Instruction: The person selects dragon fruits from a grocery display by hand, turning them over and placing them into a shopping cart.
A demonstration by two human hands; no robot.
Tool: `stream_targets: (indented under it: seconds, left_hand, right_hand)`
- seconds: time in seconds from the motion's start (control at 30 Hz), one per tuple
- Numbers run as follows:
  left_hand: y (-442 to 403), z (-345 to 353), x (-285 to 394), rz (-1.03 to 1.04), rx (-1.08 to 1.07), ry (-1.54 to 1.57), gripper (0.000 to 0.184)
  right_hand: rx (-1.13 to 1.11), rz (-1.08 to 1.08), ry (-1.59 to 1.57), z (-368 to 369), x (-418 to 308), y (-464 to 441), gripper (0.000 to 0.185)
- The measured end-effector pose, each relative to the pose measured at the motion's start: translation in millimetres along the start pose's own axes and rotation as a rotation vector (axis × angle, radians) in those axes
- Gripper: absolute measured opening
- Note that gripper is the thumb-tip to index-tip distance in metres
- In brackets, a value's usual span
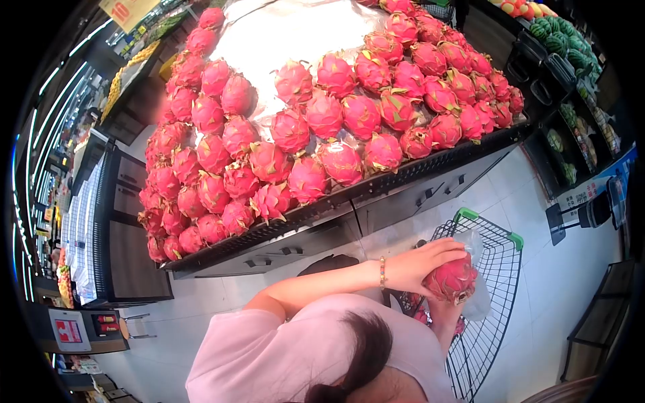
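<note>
My left hand (442, 263), with a beaded bracelet at its wrist, is closed around a pink dragon fruit (451, 279) above the shopping cart. Just below, my right hand (443, 310) comes up beneath the fruit and holds a clear plastic bag (476, 302); its fingers are mostly hidden behind the fruit. The bag's film shows behind and to the right of the fruit. Whether the fruit is inside the bag I cannot tell. More red-pink fruit (421, 316) shows in part below my hands. The wire cart (500, 285) has green corner caps.
A large display of dragon fruit (292, 131) stands ahead, with a black raised edge (282, 232) along its front. Shelves of produce (571, 127) are at the right, with watermelons (556, 37) farther back. White tiled floor (531, 201) lies around the cart.
</note>
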State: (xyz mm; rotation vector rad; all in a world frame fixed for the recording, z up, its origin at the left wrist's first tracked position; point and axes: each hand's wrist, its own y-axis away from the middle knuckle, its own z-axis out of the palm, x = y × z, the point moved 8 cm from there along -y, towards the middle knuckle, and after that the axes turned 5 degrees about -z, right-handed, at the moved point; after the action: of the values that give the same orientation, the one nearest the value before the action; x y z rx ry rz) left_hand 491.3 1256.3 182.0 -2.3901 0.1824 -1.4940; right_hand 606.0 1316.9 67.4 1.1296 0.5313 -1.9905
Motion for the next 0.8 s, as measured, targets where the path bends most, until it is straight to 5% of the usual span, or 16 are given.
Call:
stream_targets:
  seconds: [0.07, 0.1, 0.2, 0.3, 0.4, 0.43, 0.47, 0.67, 0.7, 0.8]
  left_hand:
    - [3.2, -7.2, -3.2, 0.018, 0.075, 0.088, 0.093]
    - [2.7, -10.1, -11.7, -0.072, 0.118, 0.224, 0.092]
    - [9.7, -21.7, -39.5, -0.278, 0.280, 0.591, 0.089]
    - [28.0, -48.8, -61.0, -0.274, 0.478, 0.966, 0.085]
    - [58.5, -116.3, -51.7, -0.184, 0.604, 1.099, 0.084]
    - [69.7, -141.9, -52.1, -0.169, 0.643, 1.135, 0.086]
    - [84.8, -167.8, -48.3, -0.185, 0.713, 1.143, 0.088]
    - [165.3, -365.3, -12.6, -0.146, 1.211, 0.292, 0.054]
    - [172.4, -394.2, -17.6, -0.206, 1.205, 0.312, 0.071]
    - [182.6, -448.8, -26.8, -0.428, 1.247, 0.102, 0.068]
  right_hand:
    - [-0.057, 0.037, -0.314, 4.3, -2.1, 0.1, 0.064]
    - [0.143, 0.039, -0.008, -33.9, 8.4, 1.1, 0.069]
    - [0.106, 0.046, 0.201, -52.7, -11.5, -19.6, 0.063]
    - [0.637, 0.235, 1.419, -198.6, -0.9, 14.1, 0.057]
    - [0.837, 0.489, 1.694, -172.7, -26.1, 38.8, 0.058]
    - [0.764, 0.159, 1.543, -188.6, -14.2, 41.4, 0.053]
    - [0.704, 0.159, 1.496, -190.6, -2.4, 40.5, 0.052]
    - [0.477, 0.131, 1.422, -147.7, 29.9, 21.2, 0.040]
    - [0.450, 0.120, 1.416, -143.6, 33.0, 18.6, 0.039]
    - [0.387, 0.085, 1.387, -134.8, 37.6, 6.2, 0.035]
